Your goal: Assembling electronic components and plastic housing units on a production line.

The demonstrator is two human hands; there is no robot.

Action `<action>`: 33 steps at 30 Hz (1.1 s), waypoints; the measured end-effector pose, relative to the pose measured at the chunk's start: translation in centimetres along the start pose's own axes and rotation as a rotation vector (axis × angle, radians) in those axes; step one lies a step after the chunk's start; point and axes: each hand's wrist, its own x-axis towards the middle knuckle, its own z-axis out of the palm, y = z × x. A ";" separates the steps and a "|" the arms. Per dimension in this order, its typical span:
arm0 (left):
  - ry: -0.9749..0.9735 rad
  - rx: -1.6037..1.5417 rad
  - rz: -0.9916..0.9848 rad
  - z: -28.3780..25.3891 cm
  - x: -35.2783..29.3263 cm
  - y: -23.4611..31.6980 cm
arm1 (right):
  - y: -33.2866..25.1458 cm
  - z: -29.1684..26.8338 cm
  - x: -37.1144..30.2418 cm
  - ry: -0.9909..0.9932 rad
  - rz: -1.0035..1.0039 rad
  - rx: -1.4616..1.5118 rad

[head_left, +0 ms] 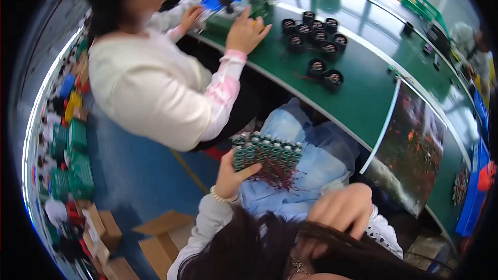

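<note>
My left hand [233, 176] is closed on the left edge of a panel of small round green circuit boards [267, 153], its thumb lying over the front. Thin dark red wires [277, 176] hang in a tangle from the panel. The panel is held up above my lap, over light blue clothing [316, 171]. My right hand [342, 207] is raised close to my body beside long dark hair [254, 243]. Its fingers are curled and slightly blurred, and the fingertips are partly hidden, so what they hold, if anything, cannot be made out.
On the green workbench [358, 103] several black round motor-like parts [316, 36] stand grouped, some with wires. A glossy dark picture sheet [410, 145] lies at the right. A co-worker [150, 88] sits at the left, hands over the bench. An open cardboard box [161, 238] is on the floor.
</note>
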 end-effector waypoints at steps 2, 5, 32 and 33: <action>-0.104 0.020 -0.005 2.3 3.3 -0.5 | -0.7 1.7 3.1 -0.078 -0.014 0.003; -0.257 -0.126 -0.089 7.7 8.0 -0.2 | -2.3 1.2 3.8 -0.219 -0.021 -0.233; -0.604 -0.071 -0.118 16.5 20.4 -1.4 | 1.6 -1.7 2.7 0.042 0.154 -0.517; -0.598 -0.070 -0.112 16.2 20.2 -1.3 | 1.3 -1.9 1.9 0.168 0.135 -0.480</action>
